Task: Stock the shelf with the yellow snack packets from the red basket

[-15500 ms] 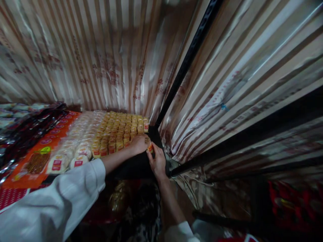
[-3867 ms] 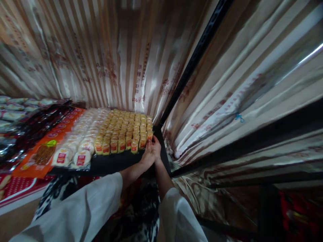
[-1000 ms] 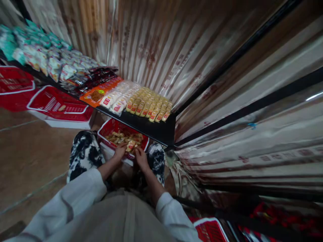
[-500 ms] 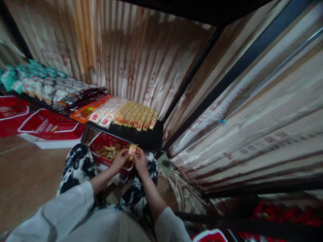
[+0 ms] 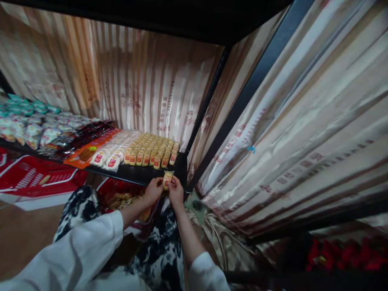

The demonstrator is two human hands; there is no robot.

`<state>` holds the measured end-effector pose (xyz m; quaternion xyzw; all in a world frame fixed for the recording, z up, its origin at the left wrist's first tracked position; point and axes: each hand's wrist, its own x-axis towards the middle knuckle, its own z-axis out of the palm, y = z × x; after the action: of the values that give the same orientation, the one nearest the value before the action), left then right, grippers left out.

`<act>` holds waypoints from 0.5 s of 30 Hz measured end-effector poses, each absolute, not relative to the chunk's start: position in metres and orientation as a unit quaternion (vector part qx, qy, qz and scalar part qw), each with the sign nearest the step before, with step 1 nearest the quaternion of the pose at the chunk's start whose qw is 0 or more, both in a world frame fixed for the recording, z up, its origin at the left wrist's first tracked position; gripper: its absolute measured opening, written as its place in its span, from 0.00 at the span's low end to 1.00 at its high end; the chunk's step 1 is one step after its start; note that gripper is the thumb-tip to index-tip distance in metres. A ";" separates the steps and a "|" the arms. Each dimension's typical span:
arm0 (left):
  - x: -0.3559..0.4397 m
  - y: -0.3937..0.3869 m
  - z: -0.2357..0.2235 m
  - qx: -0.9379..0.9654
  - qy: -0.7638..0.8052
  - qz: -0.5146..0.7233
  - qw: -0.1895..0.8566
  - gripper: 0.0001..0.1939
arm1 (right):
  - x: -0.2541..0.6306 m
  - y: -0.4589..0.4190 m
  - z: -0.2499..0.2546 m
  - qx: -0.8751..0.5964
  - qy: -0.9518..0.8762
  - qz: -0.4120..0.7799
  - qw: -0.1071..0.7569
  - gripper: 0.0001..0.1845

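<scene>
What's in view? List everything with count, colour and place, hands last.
held packet: one, yellow, between both hands
yellow packets: dozens, shelf's right part
white packets: two rows, beside them
orange bag: at least one, further left
shiny packets: several, dark, next left
white bags: many, left
green bags: many, far left
shelf: one, black, beneath these
red baskets: three visible, below shelf
loose packets: uncounted, yellow-brown, middle basket
curtains: uncounted, beige-brown stripes, behind and right
blue tie: one, right curtain
red items: unclear, lower right
trouser legs: two, black-white, below
left hand, right hand: bare, centre
</scene>
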<state>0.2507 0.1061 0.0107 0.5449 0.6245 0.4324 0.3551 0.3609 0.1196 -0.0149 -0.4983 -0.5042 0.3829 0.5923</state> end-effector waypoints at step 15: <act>0.276 0.181 0.025 0.491 0.628 0.459 0.393 0.14 | 0.366 0.220 -0.016 -0.561 -0.495 0.308 0.588 0.22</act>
<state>0.2759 0.1808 0.0247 0.4908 0.6282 0.4587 0.3925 0.3659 0.2197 -0.0163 -0.5613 -0.4947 0.3080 0.5876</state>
